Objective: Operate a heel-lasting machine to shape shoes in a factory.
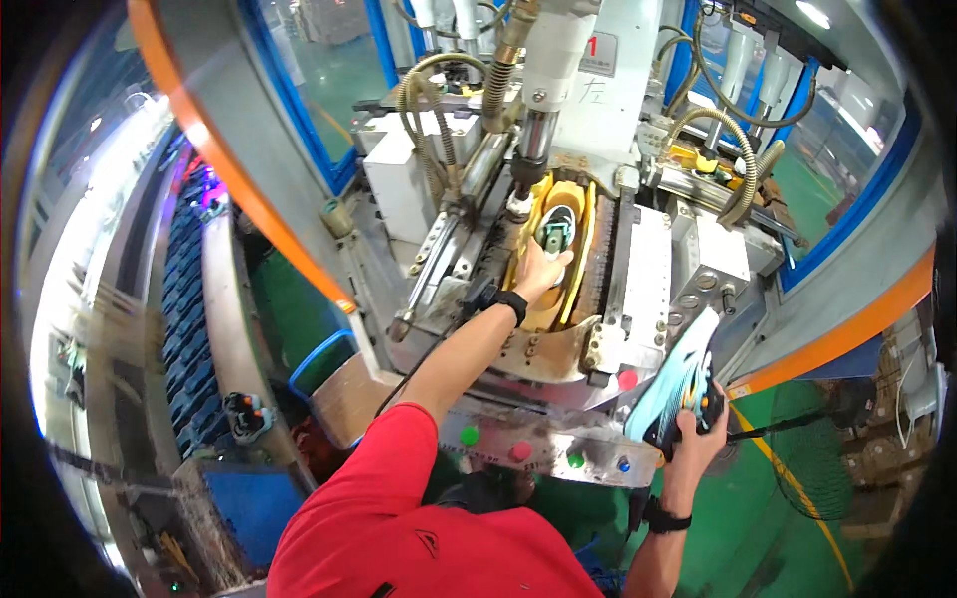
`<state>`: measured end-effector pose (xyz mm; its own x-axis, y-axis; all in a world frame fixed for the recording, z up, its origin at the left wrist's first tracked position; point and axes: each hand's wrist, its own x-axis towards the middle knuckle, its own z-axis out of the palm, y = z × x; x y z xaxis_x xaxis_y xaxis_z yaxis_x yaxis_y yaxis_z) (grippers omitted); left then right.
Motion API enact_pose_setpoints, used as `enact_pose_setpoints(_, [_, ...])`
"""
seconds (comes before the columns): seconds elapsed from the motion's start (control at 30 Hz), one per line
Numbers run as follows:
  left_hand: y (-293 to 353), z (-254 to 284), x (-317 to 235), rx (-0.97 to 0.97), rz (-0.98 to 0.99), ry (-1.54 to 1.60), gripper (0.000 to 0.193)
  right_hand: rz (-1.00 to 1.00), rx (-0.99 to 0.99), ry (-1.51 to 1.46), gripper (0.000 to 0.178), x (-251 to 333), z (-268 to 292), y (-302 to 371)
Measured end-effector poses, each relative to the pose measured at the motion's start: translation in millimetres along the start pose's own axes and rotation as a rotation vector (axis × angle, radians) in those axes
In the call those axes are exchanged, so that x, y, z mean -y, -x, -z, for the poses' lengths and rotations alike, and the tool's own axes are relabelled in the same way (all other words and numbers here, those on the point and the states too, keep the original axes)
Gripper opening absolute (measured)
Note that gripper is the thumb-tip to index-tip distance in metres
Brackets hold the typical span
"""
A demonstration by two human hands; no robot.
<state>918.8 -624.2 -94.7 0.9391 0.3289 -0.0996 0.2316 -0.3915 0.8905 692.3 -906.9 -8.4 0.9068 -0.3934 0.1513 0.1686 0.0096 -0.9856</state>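
My left hand [541, 271] reaches into the machine, its fingers closed on the heel end of a shoe [558, 227] with a white rim and a green insert in its opening. That shoe sits between the yellow pads [581, 261] of the press, under a vertical metal ram [536, 140]. Off to the right, outside the press, my right hand [701, 439] grips a second shoe [678, 374], light blue and black with orange details, tilted with its toe pointing up. Part of that shoe is hidden by my fingers.
A front panel [543, 453] with coloured buttons runs below the press. White blocks [710, 244] and hoses flank the mould. At left, a conveyor [194, 289] with blue slats runs beside another shoe [249, 417]. Orange-edged guards [837, 339] curve along both sides.
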Motion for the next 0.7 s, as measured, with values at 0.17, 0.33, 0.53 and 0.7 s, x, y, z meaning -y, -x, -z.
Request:
enact_pose_setpoints(0.17, [-61,-42,13,-0.06,0.04,-0.308,0.07,0.094,-0.168,0.188,0.055,-5,6,-18])
enact_pose_setpoints(0.33, [-59,2,30,-0.001,0.162,0.313,0.035,0.193,-0.059,0.431,0.048,-9,-22,-117])
enact_pose_setpoints(0.53, [91,103,2,0.368,0.411,1.147,0.026,0.048,0.353,0.774,0.046,3,-164,-229])
enact_pose_setpoints(0.7, [201,211,21,0.267,0.428,1.001,0.043,0.014,0.556,1.099,0.046,-82,-298,-228])
